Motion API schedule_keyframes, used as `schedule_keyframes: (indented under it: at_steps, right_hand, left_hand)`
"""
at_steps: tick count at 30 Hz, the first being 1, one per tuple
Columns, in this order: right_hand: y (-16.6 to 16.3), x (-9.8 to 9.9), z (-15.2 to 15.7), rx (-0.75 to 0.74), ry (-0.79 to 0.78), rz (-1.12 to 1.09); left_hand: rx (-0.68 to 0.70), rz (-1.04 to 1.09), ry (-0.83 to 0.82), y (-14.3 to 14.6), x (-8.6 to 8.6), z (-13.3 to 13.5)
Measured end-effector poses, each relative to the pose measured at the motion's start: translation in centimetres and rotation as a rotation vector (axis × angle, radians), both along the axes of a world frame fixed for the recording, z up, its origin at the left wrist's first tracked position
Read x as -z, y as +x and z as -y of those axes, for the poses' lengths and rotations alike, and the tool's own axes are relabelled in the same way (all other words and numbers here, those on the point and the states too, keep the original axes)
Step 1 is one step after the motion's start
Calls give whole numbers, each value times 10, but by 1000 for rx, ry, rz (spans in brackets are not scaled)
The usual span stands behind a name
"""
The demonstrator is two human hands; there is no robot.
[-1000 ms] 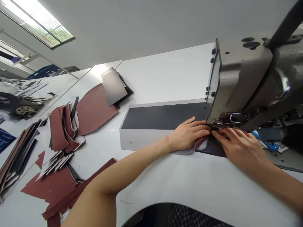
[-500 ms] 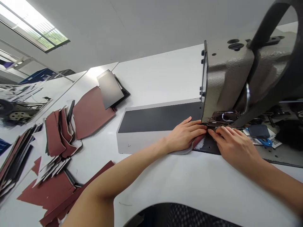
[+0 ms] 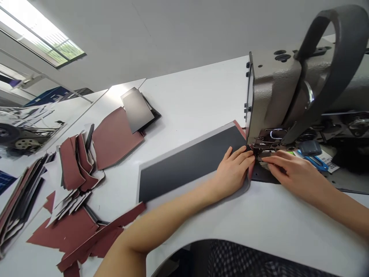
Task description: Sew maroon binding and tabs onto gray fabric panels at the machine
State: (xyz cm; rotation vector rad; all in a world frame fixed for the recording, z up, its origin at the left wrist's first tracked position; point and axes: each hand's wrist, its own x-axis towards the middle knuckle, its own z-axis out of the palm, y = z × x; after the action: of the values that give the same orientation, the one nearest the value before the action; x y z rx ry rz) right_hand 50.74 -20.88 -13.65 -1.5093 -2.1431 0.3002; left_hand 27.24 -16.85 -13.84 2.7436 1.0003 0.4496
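Observation:
A long black panel with a pale grey border (image 3: 190,165) lies on the white table, its end passing under the presser foot (image 3: 266,141) of a grey industrial sewing machine (image 3: 276,84). Reddish-brown backing shows at its edges. My left hand (image 3: 234,172) presses on the panel just left of the foot. My right hand (image 3: 292,169) has its fingertips on a dark part of the material (image 3: 265,175) right of the foot. The needle itself is hidden.
Stacks of reddish-brown and black cut pieces (image 3: 75,163) cover the table's left side, with loose pieces (image 3: 66,234) nearer me. A dark sheet stack (image 3: 137,109) lies beyond. Blue-handled scissors (image 3: 315,162) lie behind the machine's base. A chair back (image 3: 239,261) shows below the table edge.
The panel has swung around the presser foot, its far end now angled down toward the lower left. Both hands stay at the foot, turning with it.

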Motion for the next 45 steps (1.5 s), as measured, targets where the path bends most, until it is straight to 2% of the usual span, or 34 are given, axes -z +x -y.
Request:
schedule_keyframes:
  at_steps: [4,10,14,19,24,29,34,39,45]
  right_hand:
    - [-14,-12,20,57,-68,-52]
    - [-33,-11,31,117,22,-69]
    - [-34,-6,35,79,25,-98]
    - [-33,-5,40,33,33,-66]
    - [-12,-9,41,-52,-76,-132]
    - [8,-2,36,-162,82,-112]
    - [9,4,33,-239,73,-117]
    - [10,2,32,-296,95,-73]
    - [9,0,21,-315,191,64]
  left_hand:
    - [-96,-3,6,10,2,21]
    - [-101,-31,-36,13,-5,22]
    - [-89,-30,-43,12,-6,22]
    - [27,113,-25,6,3,21]
    - [73,211,23,4,7,21]
    - [81,129,30,6,4,21]
    - [127,24,-18,-4,-3,25]
    - [204,76,-6,-16,-2,28]
    - [202,63,4,-15,1,11]
